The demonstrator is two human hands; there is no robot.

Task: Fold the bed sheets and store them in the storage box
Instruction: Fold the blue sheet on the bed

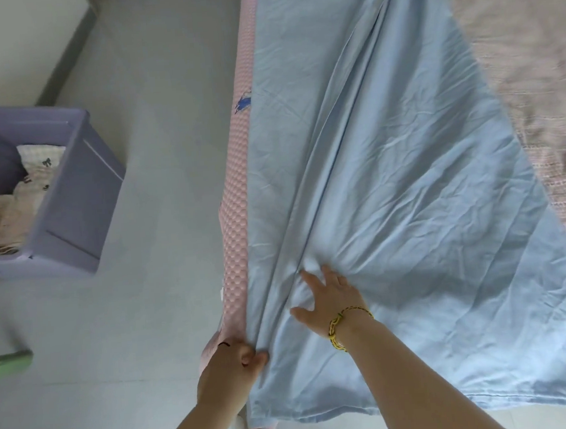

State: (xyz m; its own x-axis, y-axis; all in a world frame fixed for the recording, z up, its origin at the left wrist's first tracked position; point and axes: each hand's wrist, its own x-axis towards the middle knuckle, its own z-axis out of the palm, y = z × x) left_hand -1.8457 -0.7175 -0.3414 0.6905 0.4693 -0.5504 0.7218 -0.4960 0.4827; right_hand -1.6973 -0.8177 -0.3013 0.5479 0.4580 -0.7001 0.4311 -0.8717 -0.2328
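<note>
The light blue bed sheet (406, 172) lies spread on the bed (532, 63). Its long axis runs from the person's near edge at 6 o'clock away toward 12 o'clock, and long creases follow the same line. Both hands work at the near end. The left hand (230, 365) sits at the bed's left side, beside the pink bubble-textured edge (236, 190), with thumb and fingers pinching a gathered bunch of the sheet's left border. The right hand (331, 298) rests just up and to the right of it, at about 1 o'clock, with fingers spread flat and pressing the cloth where the creases meet. The rest of the sheet stretches away from both hands toward 12 and 1 o'clock, so any fold probably has to cross that long axis or run along it. The purple storage box (73, 202) stands on the floor (157, 156) well apart, at about 10 o'clock from the hands, nearer the left hand, with pale folded linens (22, 199) already inside.
</note>
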